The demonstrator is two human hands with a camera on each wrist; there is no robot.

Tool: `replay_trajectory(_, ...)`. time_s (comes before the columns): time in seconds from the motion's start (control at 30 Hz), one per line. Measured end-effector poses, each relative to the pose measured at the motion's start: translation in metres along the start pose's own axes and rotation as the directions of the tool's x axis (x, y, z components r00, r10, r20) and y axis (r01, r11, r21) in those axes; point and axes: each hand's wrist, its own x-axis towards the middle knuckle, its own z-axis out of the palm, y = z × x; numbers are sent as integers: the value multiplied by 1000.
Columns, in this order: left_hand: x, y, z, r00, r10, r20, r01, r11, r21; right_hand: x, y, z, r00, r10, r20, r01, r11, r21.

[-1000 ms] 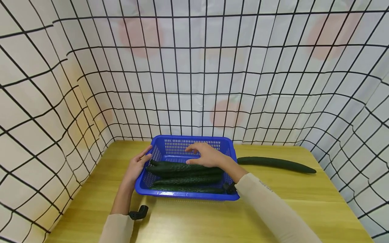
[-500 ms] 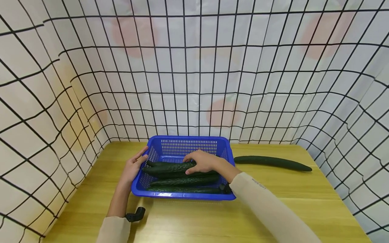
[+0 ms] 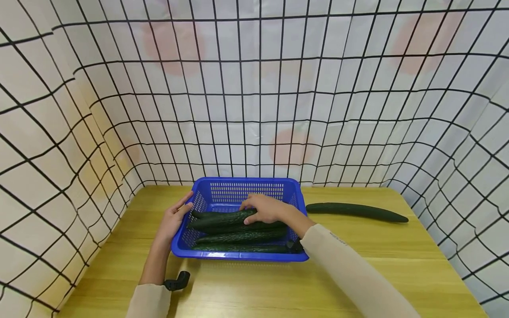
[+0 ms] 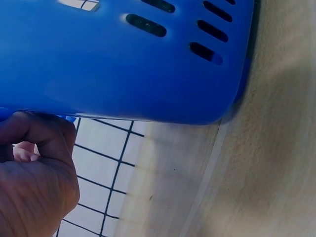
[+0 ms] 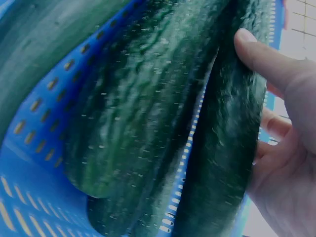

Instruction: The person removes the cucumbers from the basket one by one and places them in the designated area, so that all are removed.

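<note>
A blue plastic basket point(image 3: 242, 255) stands on the table with several dark green cucumbers point(image 3: 240, 238) lying lengthwise inside it. My left hand point(image 3: 173, 221) holds the basket's left rim; in the left wrist view, the bent hand point(image 4: 39, 168) meets the rim along the basket wall point(image 4: 123, 74). Inside the basket, my right hand point(image 3: 267, 210) grips one cucumber point(image 5: 219, 138) near the far side of the pile. The right wrist view has the thumb point(image 5: 269, 57) on the near face of that cucumber and the fingers behind it, partly hidden.
One long cucumber point(image 3: 358, 211) lies on the wooden table point(image 3: 377, 274) to the right of the basket. A black wire grid point(image 3: 260, 121) with white sheeting behind encloses the back and sides. A black wrist camera point(image 3: 179, 281) sits by the left forearm.
My right hand has come down onto a cucumber in the basket and now grips it. The left hand stays on the rim. The whole head view has shifted slightly.
</note>
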Motion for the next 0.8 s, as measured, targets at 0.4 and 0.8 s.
replay_trajectory(0.4,-2,-1,0,1000,-5,16,5,1000,-19,-19,-9,-32,984,-13,-175,13,1000,3)
replay_trajectory(0.8,-4,0,0,1000,-3,25,4,999,-40,-64,7,-54,963,6,-268,5,999,42)
